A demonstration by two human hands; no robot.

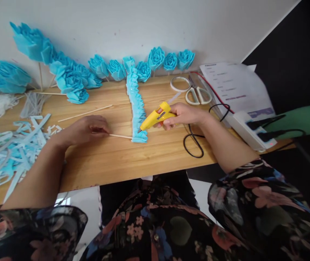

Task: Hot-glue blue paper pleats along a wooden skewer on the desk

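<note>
My right hand (180,115) is closed around a yellow hot glue gun (156,116), whose dark nozzle points down at the near end of a long blue pleated strip (136,98). The strip lies lengthwise across the wooden table, away from me. Pinched in my left hand (88,128) is a thin wooden stick (119,136); its far tip meets the strip's near end. A second wooden stick (86,113) lies loose just beyond my left hand. Whether glue is flowing from the nozzle is too small to see.
Finished blue flowers (156,58) on sticks lean along the wall. Blue and white scraps (16,152) heap up at left. Scissors (198,95) and a tape roll (180,84) lie at the back right. A black cord (193,145) loops near a white power strip (252,132), beside papers (233,85).
</note>
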